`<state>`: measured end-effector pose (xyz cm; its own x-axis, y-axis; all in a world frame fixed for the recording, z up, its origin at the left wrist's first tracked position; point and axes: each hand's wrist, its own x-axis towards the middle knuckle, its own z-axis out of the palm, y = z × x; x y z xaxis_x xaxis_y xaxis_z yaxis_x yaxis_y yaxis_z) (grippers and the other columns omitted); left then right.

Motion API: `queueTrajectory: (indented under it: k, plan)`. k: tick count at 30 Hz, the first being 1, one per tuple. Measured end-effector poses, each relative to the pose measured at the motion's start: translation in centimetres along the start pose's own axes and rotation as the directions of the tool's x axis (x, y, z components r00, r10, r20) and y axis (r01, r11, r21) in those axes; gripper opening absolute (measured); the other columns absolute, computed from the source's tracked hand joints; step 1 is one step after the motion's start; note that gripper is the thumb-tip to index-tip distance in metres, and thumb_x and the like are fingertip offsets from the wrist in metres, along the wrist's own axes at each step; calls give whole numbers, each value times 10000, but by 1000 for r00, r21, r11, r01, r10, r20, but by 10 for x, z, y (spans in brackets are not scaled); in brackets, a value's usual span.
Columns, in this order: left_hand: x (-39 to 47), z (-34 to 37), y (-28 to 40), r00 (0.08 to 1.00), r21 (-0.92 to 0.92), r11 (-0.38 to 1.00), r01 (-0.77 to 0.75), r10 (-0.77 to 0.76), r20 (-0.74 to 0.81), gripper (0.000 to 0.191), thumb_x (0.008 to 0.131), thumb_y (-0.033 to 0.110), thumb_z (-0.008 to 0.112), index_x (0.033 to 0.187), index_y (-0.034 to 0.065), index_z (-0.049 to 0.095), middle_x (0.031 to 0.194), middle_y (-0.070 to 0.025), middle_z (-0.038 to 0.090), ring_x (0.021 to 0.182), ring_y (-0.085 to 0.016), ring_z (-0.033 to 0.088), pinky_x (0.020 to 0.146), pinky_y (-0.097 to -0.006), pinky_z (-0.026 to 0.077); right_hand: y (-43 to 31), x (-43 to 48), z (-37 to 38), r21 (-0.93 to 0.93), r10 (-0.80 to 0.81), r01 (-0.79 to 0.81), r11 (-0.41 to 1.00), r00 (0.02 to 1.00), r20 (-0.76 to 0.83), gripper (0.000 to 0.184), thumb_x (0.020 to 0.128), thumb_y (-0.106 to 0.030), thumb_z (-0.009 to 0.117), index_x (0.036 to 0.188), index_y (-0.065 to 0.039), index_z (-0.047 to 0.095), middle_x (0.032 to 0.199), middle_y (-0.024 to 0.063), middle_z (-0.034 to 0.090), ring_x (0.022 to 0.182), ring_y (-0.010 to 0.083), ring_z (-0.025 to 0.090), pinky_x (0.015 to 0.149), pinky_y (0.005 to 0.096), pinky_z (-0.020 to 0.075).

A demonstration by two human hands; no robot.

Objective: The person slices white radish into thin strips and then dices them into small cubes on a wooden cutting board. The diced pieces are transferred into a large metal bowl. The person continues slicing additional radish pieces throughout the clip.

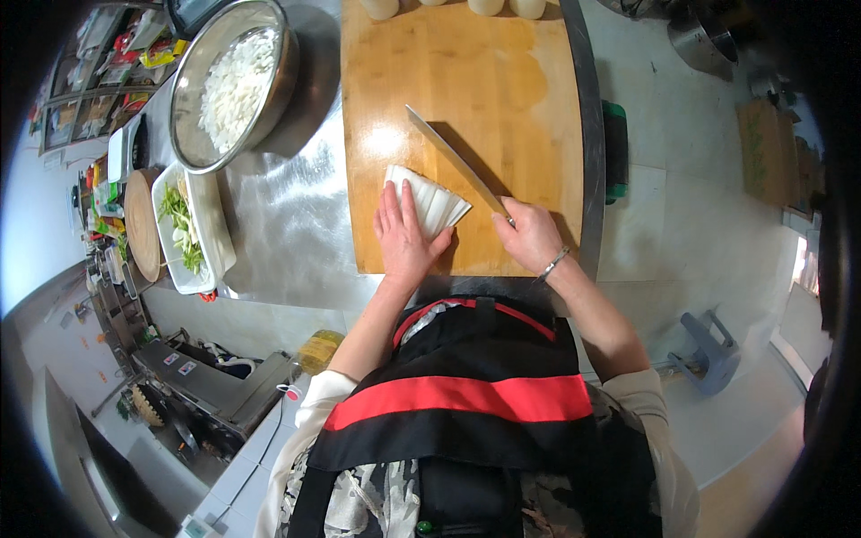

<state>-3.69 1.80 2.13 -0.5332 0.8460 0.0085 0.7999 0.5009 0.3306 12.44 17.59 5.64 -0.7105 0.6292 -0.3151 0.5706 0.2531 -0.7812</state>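
My left hand (403, 235) lies flat on a white, sliced vegetable piece (430, 202), its fingers spread over the slices near the left edge of a wooden cutting board (471, 81). My right hand (535, 235) grips the handle of a kitchen knife (454, 158). The blade stands on edge over the board, to the right of the vegetable and apart from it, its tip pointing up and left. A steel bowl (286, 101) with chopped white pieces (239, 91) stands on the steel table left of the board.
A white plastic tub (218, 235) with green trimmings and a round wooden board (140, 225) stand at the left of the steel table (289, 222). Several pale cylindrical pieces (485, 7) line the board's far edge. A grey stool (709, 353) is on the floor at right.
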Motion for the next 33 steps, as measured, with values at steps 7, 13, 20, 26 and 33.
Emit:
queueTrajectory:
  k: [7,13,20,26,33]
  plan:
    - [-2,4,-5,999,3,1000,-30,30,-44,1047,693,413,799,1473,-25,255,1456,-298,341,1332,-454,354,1078,-544,273,5,4,-4,15,-18,18,1000,1000,24,219,911,-201,572,1030,-25,623,780,204,656,728,388,648,631,478,508]
    - [-1,6,-6,998,-3,1000,-28,28,-53,1034,691,444,798,1467,-6,283,1453,-284,361,1319,-445,382,1063,-541,288,1,7,-11,-53,-80,85,995,992,97,234,917,-170,556,1067,9,580,857,205,676,727,378,662,624,470,527]
    - [-3,3,-18,998,-45,998,-54,52,-35,947,761,438,754,1468,5,298,1468,-270,364,1331,-437,382,1077,-524,290,0,12,-13,44,-62,58,997,992,111,226,917,-133,551,1094,7,572,872,189,673,717,367,657,619,457,520]
    - [0,-2,-14,999,-71,997,-32,34,20,909,796,400,727,1473,-9,279,1486,-282,319,1350,-443,350,1096,-524,293,8,19,-16,38,16,-21,999,993,116,192,914,-148,572,1030,-1,615,852,190,674,706,359,660,614,435,533]
    - [1,-5,-11,999,-86,996,-10,13,41,889,766,265,748,1472,-8,282,1471,-276,336,1339,-456,359,1091,-544,288,10,16,-13,17,22,-23,1000,995,93,205,923,-163,564,1036,0,613,821,190,678,702,368,663,611,456,532]
